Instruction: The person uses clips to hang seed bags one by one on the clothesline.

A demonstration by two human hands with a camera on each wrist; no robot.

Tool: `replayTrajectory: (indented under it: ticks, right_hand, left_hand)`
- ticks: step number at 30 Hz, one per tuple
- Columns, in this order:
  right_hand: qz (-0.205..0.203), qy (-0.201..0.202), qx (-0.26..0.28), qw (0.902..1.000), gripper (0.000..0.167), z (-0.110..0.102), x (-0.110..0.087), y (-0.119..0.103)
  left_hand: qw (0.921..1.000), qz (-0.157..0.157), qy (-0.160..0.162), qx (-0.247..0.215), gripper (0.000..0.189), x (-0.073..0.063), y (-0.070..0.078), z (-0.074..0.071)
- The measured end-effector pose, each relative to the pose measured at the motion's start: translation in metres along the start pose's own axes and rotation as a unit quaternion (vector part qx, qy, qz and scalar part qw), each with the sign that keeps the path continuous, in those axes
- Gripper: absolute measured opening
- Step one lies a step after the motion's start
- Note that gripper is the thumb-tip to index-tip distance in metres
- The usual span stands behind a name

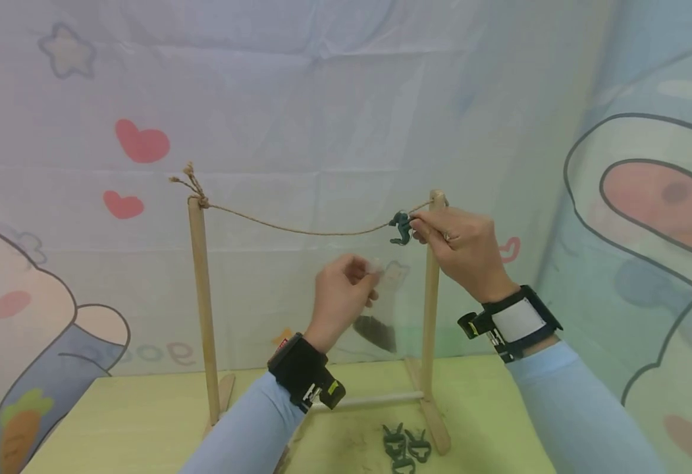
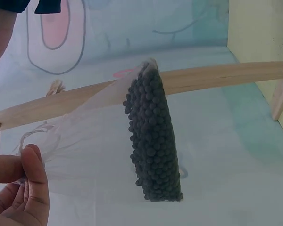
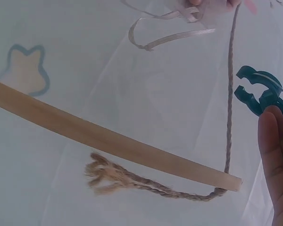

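Note:
My left hand (image 1: 346, 289) pinches the gathered top of a sheer drawstring pouch (image 2: 92, 141). Small dark round beads (image 2: 151, 141) fill its bottom end, and the pouch hangs down below the rope's right part. Between thumb and fingers, my right hand (image 1: 464, 247) squeezes a dark green clothespin (image 1: 401, 227) close to the right post. In the right wrist view, the clothespin's jaws stand apart, facing the twine rope (image 3: 229, 94) with a small gap between. A ribbon loop (image 3: 146, 37) of the pouch shows there too.
The rope sags between a left wooden post (image 1: 201, 283) and a right wooden post (image 1: 431, 296), knotted at the tops. A white bar (image 1: 381, 399) joins their feet. Several more clothespins (image 1: 405, 447) lie on the yellow table (image 1: 144, 415). A printed cloth (image 1: 263, 118) hangs behind.

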State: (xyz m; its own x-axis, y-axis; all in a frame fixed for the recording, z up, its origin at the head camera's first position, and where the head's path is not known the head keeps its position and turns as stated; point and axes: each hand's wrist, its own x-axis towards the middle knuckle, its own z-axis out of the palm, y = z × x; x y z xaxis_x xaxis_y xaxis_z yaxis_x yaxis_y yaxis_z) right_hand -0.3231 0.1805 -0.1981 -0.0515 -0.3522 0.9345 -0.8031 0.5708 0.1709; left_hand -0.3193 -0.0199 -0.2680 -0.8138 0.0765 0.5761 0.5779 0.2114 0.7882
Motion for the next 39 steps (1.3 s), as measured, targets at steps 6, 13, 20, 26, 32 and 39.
replayTrajectory:
  ticks: [6,13,20,26,32,39]
  right_hand:
    - [0.010,-0.014,-0.016,0.9997,0.005,-0.004,0.014,0.007]
    - [0.062,-0.044,-0.009,0.9970,0.005,-0.001,0.014,0.012]
    - [0.090,-0.071,-0.014,0.9933,0.009,0.002,0.010,0.013]
    - [0.105,-0.084,0.004,0.9909,0.008,0.000,0.009,0.015]
    - [0.148,-0.096,0.064,0.9822,0.008,-0.003,0.008,0.016]
    - [0.166,-0.114,0.117,0.9726,0.007,-0.001,0.009,0.012]
  left_hand:
    - [0.9998,-0.008,0.011,-0.012,0.008,0.013,0.005,0.009]
    - [0.9989,-0.032,0.015,-0.031,0.009,0.016,0.001,0.014]
    - [0.9984,-0.037,0.018,-0.039,0.008,0.016,-0.004,0.015]
    - [0.9981,-0.040,0.021,-0.043,0.009,0.018,-0.005,0.017]
    - [0.9965,-0.026,0.032,-0.073,0.009,0.021,0.001,0.018]
    - [0.9937,0.009,0.029,-0.108,0.012,0.023,0.009,0.020]
